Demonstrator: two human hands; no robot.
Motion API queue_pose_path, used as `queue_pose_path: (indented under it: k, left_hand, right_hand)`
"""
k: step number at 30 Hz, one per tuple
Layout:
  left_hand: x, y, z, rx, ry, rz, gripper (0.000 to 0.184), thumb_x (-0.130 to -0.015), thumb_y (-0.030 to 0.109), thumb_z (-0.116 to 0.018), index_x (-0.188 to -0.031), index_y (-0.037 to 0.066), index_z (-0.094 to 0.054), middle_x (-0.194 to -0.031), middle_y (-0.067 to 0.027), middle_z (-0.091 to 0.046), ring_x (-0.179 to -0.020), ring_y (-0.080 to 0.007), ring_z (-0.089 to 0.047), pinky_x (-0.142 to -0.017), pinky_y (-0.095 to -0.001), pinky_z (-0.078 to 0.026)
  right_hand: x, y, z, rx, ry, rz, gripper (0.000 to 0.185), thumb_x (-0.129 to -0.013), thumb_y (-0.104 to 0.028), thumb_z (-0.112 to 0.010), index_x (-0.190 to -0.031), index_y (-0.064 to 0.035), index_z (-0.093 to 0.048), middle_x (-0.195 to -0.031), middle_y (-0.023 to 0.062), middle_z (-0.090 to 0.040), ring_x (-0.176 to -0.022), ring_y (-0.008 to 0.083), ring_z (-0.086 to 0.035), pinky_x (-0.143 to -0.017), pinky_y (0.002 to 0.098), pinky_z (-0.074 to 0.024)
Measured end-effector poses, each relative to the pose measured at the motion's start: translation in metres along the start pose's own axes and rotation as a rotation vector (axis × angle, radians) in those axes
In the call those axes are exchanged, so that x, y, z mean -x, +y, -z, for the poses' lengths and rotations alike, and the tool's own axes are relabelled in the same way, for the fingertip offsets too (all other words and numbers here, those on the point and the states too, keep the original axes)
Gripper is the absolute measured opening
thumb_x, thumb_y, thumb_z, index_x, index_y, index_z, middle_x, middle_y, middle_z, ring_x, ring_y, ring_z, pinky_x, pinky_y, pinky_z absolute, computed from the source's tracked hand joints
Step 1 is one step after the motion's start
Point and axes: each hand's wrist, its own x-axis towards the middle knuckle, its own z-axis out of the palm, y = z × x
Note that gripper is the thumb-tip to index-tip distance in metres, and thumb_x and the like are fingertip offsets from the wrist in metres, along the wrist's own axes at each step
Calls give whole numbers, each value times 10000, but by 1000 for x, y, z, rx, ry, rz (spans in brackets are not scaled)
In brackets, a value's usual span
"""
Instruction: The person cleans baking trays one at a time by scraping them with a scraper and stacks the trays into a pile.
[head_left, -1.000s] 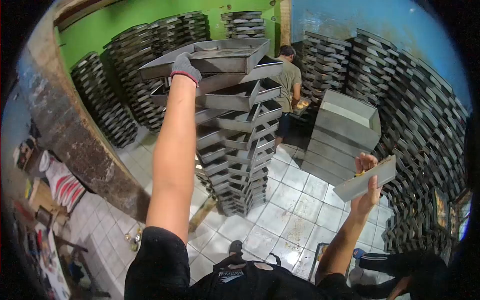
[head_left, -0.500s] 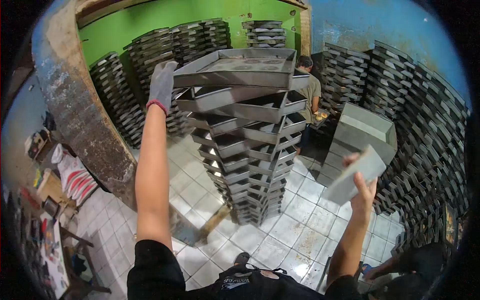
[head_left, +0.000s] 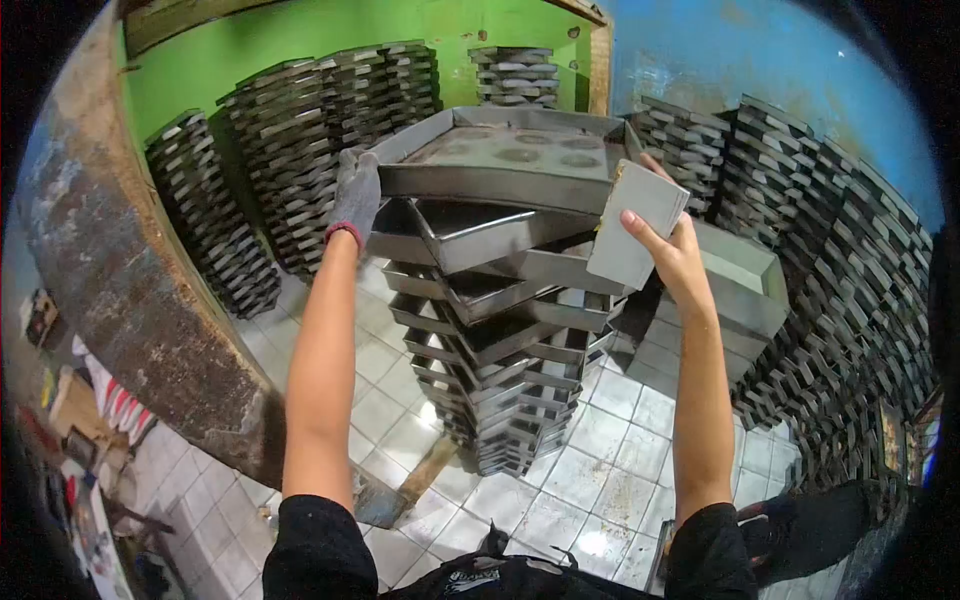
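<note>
A shallow metal tray with round marks on its bottom tops a tall stack of criss-crossed trays. My left hand, in a grey glove with a red cuff, is closed on the tray's left corner. At the tray's right corner is my bare right hand, its thumb pressing a flat, light grey rectangular piece against its fingers. Some of those fingers are hidden behind the piece and reach toward the tray's side; whether they touch it is unclear.
More stacks of trays stand along the green wall and the blue wall. Deep light-grey bins are piled behind my right hand. A worn, brown-edged partition rises at the left. Another person's dark clothing shows at the lower right.
My left hand has gone from the tray's front side to its left corner. My right hand has brought the flat piece up and left to the tray. The top tray has turned slightly.
</note>
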Motion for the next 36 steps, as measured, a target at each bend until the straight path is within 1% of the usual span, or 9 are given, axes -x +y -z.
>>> queue_pose_path:
  k: [7,10,13,18,29,31,32,33,36]
  left_hand:
    - [97,51,30,300,213,-166,523,-1040,300,-549,-1460,-3,-481,-1490,-153,-510,-1372,-310,-465,-1177,-389,-319]
    - [216,2,38,-163,257,-304,397,-1023,238,-517,-1326,-18,-544,-1320,-146,-547,-1235,-282,-528,-1098,-396,-415]
    - [336,-11,23,-143,-294,97,314,-1012,207,-459,-1127,-26,-635,-1067,-122,-605,-1027,-259,-625,-965,-378,-538]
    - [489,24,-74,446,-1401,688,401,-1044,193,-595,-1388,-12,-579,-1234,-119,-692,-1098,-170,-653,-974,-276,-515]
    - [643,68,-227,216,-1654,530,240,-1009,221,-638,-996,-3,-725,-772,-28,-642,-721,-93,-583,-671,-275,-484]
    - [713,43,-275,281,-1581,816,253,-1003,234,-639,-1014,-10,-704,-827,-65,-666,-739,-131,-598,-693,-312,-491]
    - [743,28,-303,320,-1553,505,238,-1011,219,-629,-1009,-6,-705,-857,-48,-683,-787,-135,-630,-734,-301,-515]
    - [790,-3,-329,339,-1462,934,302,-979,196,-673,-1205,-3,-653,-1068,-101,-693,-1030,-192,-650,-923,-324,-516]
    - [970,-116,-407,191,-1387,502,802,-875,205,-796,-1533,41,-367,-1434,-206,-515,-1396,-250,-438,-1179,-409,-335]
  right_hand:
    - [52,19,6,-156,379,-151,557,-910,-284,-802,-1276,65,-570,-1134,179,-684,-1035,232,-682,-951,370,-538]
    - [146,29,34,-565,240,-118,374,-967,-240,-708,-1194,46,-626,-1086,154,-699,-984,253,-692,-898,398,-563]
    - [279,85,24,-306,618,-821,359,-941,-265,-773,-1160,-13,-642,-1001,57,-699,-849,151,-685,-715,307,-561]
    - [351,113,-3,-233,492,-1061,507,-925,-402,-778,-1151,36,-660,-903,40,-676,-758,98,-612,-645,262,-501]
    - [528,156,105,-377,139,-1230,415,-900,-247,-816,-1167,24,-653,-840,22,-688,-608,76,-570,-515,263,-445]
    - [594,185,129,-488,155,-1265,408,-899,-263,-816,-1136,43,-687,-869,51,-733,-663,135,-632,-594,323,-517]
    - [627,202,152,-380,-86,-1402,379,-906,-273,-808,-1080,52,-720,-883,81,-759,-746,169,-679,-698,352,-556]
    - [666,220,170,-198,-285,-1395,365,-910,-287,-803,-1036,49,-734,-837,92,-751,-772,155,-688,-732,331,-560]
    - [854,259,178,-112,-117,-1450,384,-932,-342,-765,-1085,10,-738,-923,178,-767,-838,254,-737,-769,370,-570]
